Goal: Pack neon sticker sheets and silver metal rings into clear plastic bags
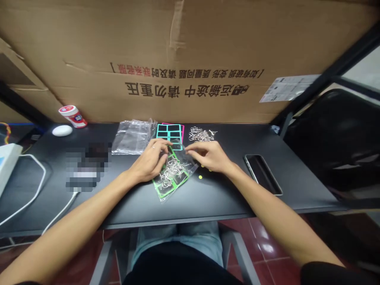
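A clear plastic bag point(190, 162) lies tilted at the middle of the desk, with a green frame point(162, 194) and a tangle of silvery metal rings point(172, 168) in it. My left hand point(151, 160) grips the bag's left upper side, fingers curled over it. On the other side, my right hand point(208, 154) pinches the bag's upper right edge between thumb and fingertips. Just beyond the hands lie a teal frame point(169, 126) and a pink frame point(183, 130), overlapping. A heap of metal rings point(200, 134) sits behind my right hand. Small yellow dots point(200, 177) lie beside the bag.
Flat clear bags point(133, 136) are left of the frames. A phone point(263, 174) lies to the right. At the back left stand a red-and-white tub point(73, 116) and a white rounded object point(62, 130). White cables point(38, 190) cross the left side; a cardboard wall point(190, 107) closes the back.
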Tool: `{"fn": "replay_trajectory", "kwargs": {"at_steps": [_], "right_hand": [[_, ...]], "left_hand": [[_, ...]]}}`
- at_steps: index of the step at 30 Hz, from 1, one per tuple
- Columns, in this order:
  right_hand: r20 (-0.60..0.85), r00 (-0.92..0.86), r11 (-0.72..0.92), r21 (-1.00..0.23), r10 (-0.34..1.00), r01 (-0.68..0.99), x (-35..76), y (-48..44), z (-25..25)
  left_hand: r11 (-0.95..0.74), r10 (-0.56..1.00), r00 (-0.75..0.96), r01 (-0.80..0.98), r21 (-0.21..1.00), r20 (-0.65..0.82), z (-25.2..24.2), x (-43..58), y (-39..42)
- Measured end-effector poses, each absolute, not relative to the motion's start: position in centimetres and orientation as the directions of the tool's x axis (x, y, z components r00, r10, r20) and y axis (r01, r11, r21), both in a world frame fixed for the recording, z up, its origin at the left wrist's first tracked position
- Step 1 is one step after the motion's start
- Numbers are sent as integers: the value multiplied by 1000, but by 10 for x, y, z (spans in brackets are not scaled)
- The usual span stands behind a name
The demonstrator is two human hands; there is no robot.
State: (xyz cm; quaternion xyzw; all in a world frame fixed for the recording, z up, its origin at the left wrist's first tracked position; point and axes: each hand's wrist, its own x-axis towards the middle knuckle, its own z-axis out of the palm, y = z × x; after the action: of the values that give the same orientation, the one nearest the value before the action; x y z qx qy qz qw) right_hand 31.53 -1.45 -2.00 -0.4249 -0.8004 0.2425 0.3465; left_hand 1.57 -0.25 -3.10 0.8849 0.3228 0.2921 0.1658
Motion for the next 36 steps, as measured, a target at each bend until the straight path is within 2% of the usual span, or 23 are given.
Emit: {"fn": "replay_trajectory", "kwargs": {"at_steps": [2,4,10,15,28,31,36], "right_hand": [[415,-251,476,-632,874,611,330,-3,-23],[430,-206,435,-546,879,716,345,9,-28],[309,-284,383,-337,908,860,363,24,-42],[243,-359,415,-246,901,876,361,24,-45],[286,-334,426,-373,898,824,393,37,-41],[287,-321,423,-447,902,788,392,38,-43],[399,-250,452,-566,882,690,377,31,-40]], "left_hand": [[-727,674,627,466,505,392,-31,13,0],[-724,670,645,460,515,367,-31,12,1],[-745,653,657,471,472,376,-33,16,-3],[-742,660,649,482,466,379,-34,20,-2],[-777,622,668,456,435,409,-34,18,-5],[-773,625,676,466,430,391,-34,17,-5],[-770,630,665,471,430,401,-34,20,-7]]}}
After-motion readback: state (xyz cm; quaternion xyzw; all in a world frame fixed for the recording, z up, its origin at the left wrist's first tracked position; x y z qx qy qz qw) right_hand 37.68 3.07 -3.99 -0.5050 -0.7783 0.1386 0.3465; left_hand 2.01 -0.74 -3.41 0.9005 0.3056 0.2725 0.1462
